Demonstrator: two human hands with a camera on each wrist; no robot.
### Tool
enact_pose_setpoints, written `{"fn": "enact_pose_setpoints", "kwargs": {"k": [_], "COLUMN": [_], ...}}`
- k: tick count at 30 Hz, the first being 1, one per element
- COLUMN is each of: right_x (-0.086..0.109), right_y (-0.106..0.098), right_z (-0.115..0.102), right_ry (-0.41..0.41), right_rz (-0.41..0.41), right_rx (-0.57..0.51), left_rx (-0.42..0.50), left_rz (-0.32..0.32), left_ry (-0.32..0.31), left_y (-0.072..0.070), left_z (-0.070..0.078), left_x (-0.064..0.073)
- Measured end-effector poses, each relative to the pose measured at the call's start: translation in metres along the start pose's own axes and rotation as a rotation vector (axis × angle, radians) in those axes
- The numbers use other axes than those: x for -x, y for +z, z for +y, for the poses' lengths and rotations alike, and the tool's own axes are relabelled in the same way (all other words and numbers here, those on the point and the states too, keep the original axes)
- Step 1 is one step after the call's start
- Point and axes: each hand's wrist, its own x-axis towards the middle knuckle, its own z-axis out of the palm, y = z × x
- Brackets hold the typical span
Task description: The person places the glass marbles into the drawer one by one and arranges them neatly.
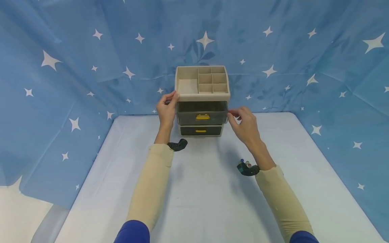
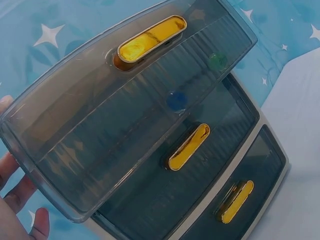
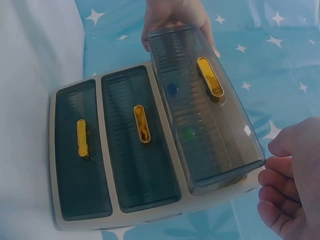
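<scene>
A cream organizer [image 1: 202, 98] with a compartmented top stands at the back of the table. Its clear grey top drawer [image 1: 194, 118] is pulled out and has a gold handle [image 2: 152, 42]. Through its plastic show a blue ball [image 2: 176, 101] and a green ball [image 2: 218, 61]. My left hand [image 1: 166, 109] is at the organizer's upper left side, fingers extended beside the drawer end; exact contact is partly hidden. At the drawer's right front corner, my right hand [image 1: 244, 125] has its thumb and forefinger on the edge. The other right fingers [image 3: 275, 197] are curled.
Below the open drawer are closed drawers with gold handles, such as the lowest drawer [image 1: 185, 131]. Several small marbles [image 1: 242, 160] lie on the white table [image 1: 200, 189] near my right wrist. A blue starry curtain [image 1: 121, 67] hangs close behind the organizer.
</scene>
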Motion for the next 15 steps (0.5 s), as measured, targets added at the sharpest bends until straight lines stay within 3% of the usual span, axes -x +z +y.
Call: {"fn": "enact_pose_setpoints", "kwargs": {"k": [9, 15], "right_x": [0.006, 0.011], "right_y": [-0.004, -0.006], "right_z": [0.0, -0.001], "right_ry": [-0.007, -0.005], "right_rz": [-0.007, -0.004], "right_rx": [0.009, 0.003], "left_rx": [-0.002, 0.008], "left_rz": [-0.01, -0.006], "left_ry": [-0.015, -0.008], "left_y": [-0.002, -0.002], "left_z": [0.03, 0.033], "left_x": [0.016, 0.017]}}
